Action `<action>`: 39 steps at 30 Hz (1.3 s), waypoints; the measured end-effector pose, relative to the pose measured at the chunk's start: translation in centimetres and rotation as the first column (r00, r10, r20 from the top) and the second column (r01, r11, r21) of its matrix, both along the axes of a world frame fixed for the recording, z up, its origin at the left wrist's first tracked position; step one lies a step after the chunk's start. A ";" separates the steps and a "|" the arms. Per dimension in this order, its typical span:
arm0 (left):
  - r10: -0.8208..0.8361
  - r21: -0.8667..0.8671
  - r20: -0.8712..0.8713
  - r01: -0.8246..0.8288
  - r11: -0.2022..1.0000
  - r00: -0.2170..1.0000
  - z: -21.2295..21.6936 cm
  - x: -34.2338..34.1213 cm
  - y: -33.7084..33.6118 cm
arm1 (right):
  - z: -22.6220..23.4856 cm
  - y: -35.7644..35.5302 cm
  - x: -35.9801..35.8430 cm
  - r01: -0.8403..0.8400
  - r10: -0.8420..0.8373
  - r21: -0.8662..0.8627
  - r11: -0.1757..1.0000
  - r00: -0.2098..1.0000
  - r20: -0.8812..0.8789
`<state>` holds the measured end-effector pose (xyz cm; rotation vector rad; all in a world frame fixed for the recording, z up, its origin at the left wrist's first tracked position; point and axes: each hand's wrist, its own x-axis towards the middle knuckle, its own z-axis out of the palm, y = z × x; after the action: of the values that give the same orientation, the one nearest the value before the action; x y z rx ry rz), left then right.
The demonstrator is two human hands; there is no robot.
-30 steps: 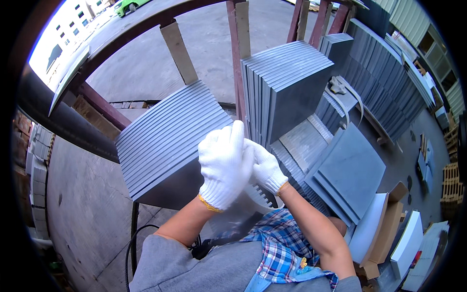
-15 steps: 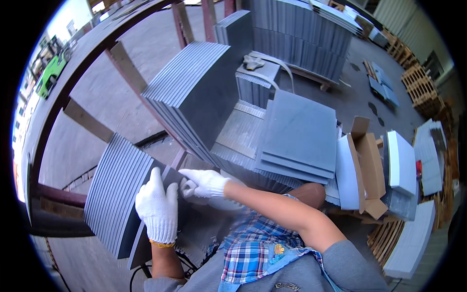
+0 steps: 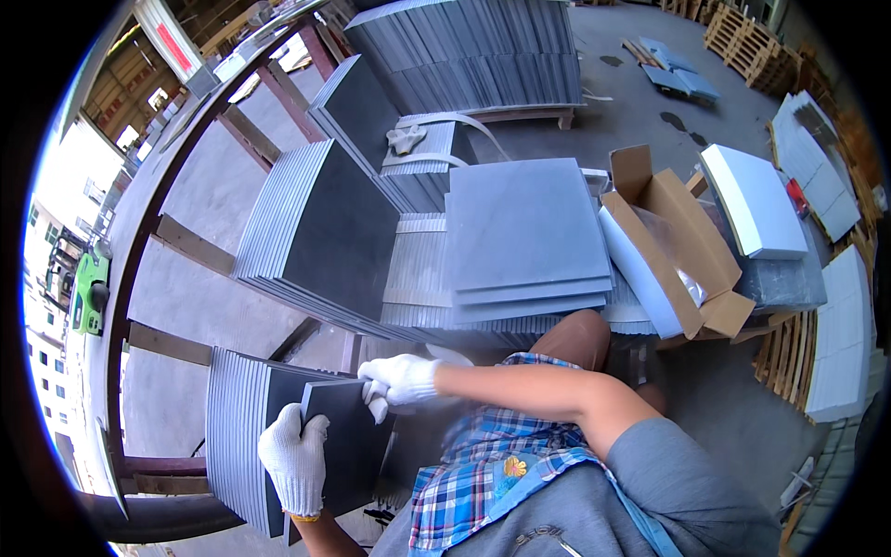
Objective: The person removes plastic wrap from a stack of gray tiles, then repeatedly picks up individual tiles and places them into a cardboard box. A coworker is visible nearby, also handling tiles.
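Observation:
A dark grey stone tile (image 3: 351, 441) stands tilted in front of me, gripped by both my hands in white knit gloves. My left hand (image 3: 295, 459) closes on its left edge, the thumb on the near face. At its upper right corner, my right hand (image 3: 401, 382) is closed with the fingers curled round the edge. Just behind and left of this tile, a row of similar tiles (image 3: 239, 436) stands on edge, tightly packed. The lower part of the held tile is partly hidden by my left hand and body.
Flat tiles (image 3: 524, 223) lie stacked ahead, beside upright tiles (image 3: 334, 237). An opened cardboard box (image 3: 691, 241) and white foam slabs (image 3: 754, 200) stand to the right. A dark metal rail (image 3: 139, 251) curves along the left. A grey glove (image 3: 406, 139) lies beyond on strapped tiles.
The held tile has come away from the row, and its broad face now shows between my hands. My right hand has shifted slightly right. The whole view has turned left.

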<state>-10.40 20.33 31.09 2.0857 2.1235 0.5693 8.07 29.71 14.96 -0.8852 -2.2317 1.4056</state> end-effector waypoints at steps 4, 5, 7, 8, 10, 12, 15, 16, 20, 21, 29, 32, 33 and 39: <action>-0.093 0.036 0.143 0.089 0.995 0.985 2.5 2.2 0.4 | 1.0 -0.3 4.0 0.151 -0.133 0.078 0.985 0.971 -0.200; -0.112 0.053 0.186 0.104 0.993 0.976 3.0 2.8 0.7 | 0.7 -0.3 4.5 0.237 -0.195 0.170 0.957 0.953 -0.231; -0.159 0.094 0.253 0.139 0.986 0.954 4.4 4.1 1.4 | 1.9 -0.4 6.5 0.329 -0.245 0.189 0.925 0.898 -0.365; -0.185 0.124 0.281 0.155 0.980 0.942 4.7 4.8 2.2 | 2.6 -0.3 7.7 0.352 -0.263 0.153 0.924 0.871 -0.414; -0.236 0.102 0.330 0.214 0.971 0.914 6.2 6.2 4.0 | 4.7 -0.7 10.5 0.450 -0.311 0.316 0.835 0.860 -0.403; -0.310 0.113 0.358 0.289 0.951 0.881 6.8 8.1 6.4 | 6.1 -1.1 12.9 0.485 -0.396 0.129 0.865 0.817 -0.419; -0.430 0.131 0.311 0.409 0.903 0.848 7.5 11.9 10.3 | 7.5 -1.9 16.2 0.687 -0.575 0.162 0.708 0.695 -0.433; -0.447 0.137 0.287 0.425 0.895 0.848 8.0 13.9 11.3 | 7.0 -1.6 17.3 0.728 -0.637 0.094 0.679 0.648 -0.417; -0.625 0.163 0.261 0.604 0.780 0.736 6.2 19.0 18.2 | 6.6 -1.5 21.1 0.829 -0.777 0.003 0.559 0.526 -0.347; -0.613 0.119 0.301 0.608 0.785 0.731 6.2 20.5 19.1 | 6.7 -1.5 21.7 0.852 -0.813 -0.026 0.523 0.490 -0.314; -0.753 -0.024 0.367 0.814 0.580 0.547 -0.2 30.8 29.8 | 0.1 2.6 29.3 0.894 -0.908 -0.263 0.363 0.275 -0.315; -0.758 -0.116 0.343 0.826 0.552 0.555 -3.5 34.2 32.8 | -2.8 3.5 31.7 0.869 -0.903 -0.341 0.359 0.230 -0.364; -0.763 -0.160 0.325 0.828 0.538 0.559 -3.9 35.7 33.1 | -3.5 3.5 32.5 0.858 -0.911 -0.383 0.342 0.202 -0.360; -0.764 -0.193 0.323 0.829 0.524 0.558 -11.2 40.1 36.2 | -8.2 4.7 34.0 0.897 -0.969 -0.404 0.180 0.091 -0.231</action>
<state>29.66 56.55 19.85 2.3424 0.8332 0.2388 42.05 34.38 6.80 -1.4674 -0.6969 0.8917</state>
